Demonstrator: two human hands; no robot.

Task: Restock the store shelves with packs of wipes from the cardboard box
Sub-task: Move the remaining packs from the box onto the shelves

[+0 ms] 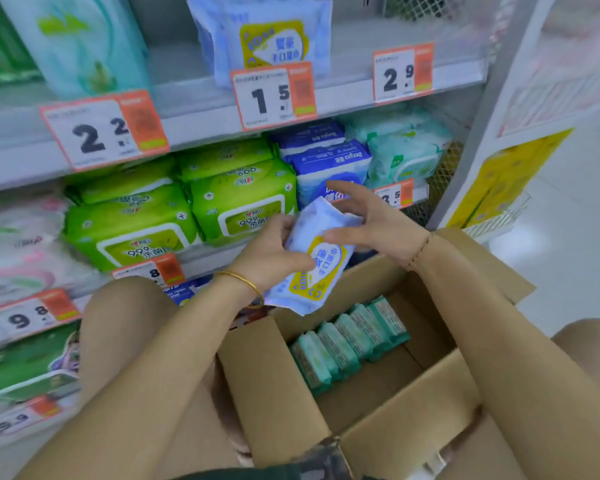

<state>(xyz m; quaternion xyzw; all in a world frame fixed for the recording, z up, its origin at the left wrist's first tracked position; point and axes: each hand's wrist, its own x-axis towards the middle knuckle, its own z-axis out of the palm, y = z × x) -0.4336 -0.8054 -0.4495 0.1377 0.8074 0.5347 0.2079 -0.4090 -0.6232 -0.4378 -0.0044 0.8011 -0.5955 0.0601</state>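
While the grip hovers before them, shelves [201,119]: three white metal tiers, behind and above it.
Cardboard box [267,368]: one, brown, flaps open, below the grip.
Lime packs [236,202]: four, glossy, pillow-shaped, behind the grip to its left.
Teal packs [350,341]: about six, on edge in a row inside the box.
Price tags [274,95]: seven, white-and-orange cards.
Pack of wipes [326,275]: one, soft pale-blue plastic, yellow label, tilted above the box.
Left hand [271,258]: fingers and thumb curled round the pack.
Right hand [378,220]: fingers straight, spread, touching the pack's top.
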